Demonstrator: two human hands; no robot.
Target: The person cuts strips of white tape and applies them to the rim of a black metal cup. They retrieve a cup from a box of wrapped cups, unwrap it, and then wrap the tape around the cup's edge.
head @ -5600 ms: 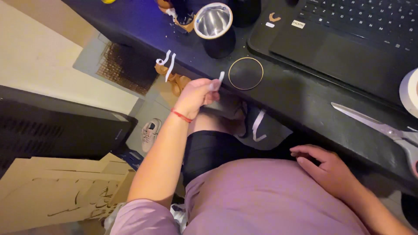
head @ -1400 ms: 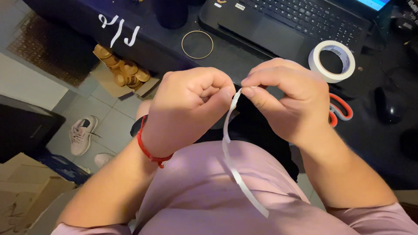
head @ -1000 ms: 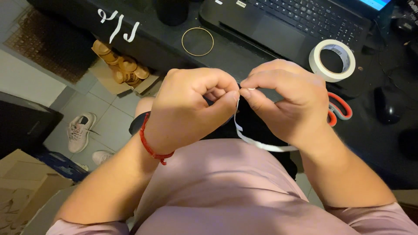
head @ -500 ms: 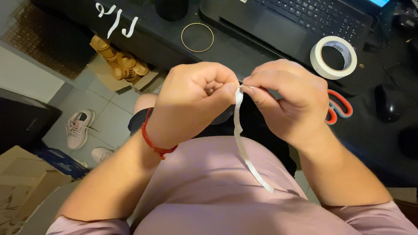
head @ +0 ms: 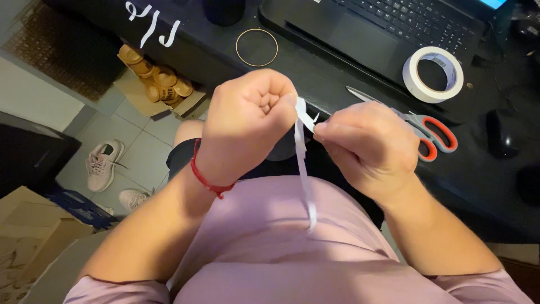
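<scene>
Thin white strip of tape (head: pixel 304 174) hangs over the lap, top end pinched between both hands. Left hand (head: pixel 247 126) fisted, thumb pressing the strip; red cord bracelet (head: pixel 207 179) at its wrist. Right hand (head: pixel 368 149) nips the tip with its fingertips. Behind them on the black desk (head: pixel 315 59): orange-handled scissors (head: pixel 419 126), white tape roll (head: pixel 433 73), thin gold ring (head: pixel 256 47), black laptop (head: pixel 388 28).

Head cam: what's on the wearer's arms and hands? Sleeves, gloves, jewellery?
Both hands bare, no gloves or rings visible. Left hand has a thin red cord bracelet at the wrist. Right hand wrist is plain. Short pale-pink sleeves end near the shoulders.
</scene>
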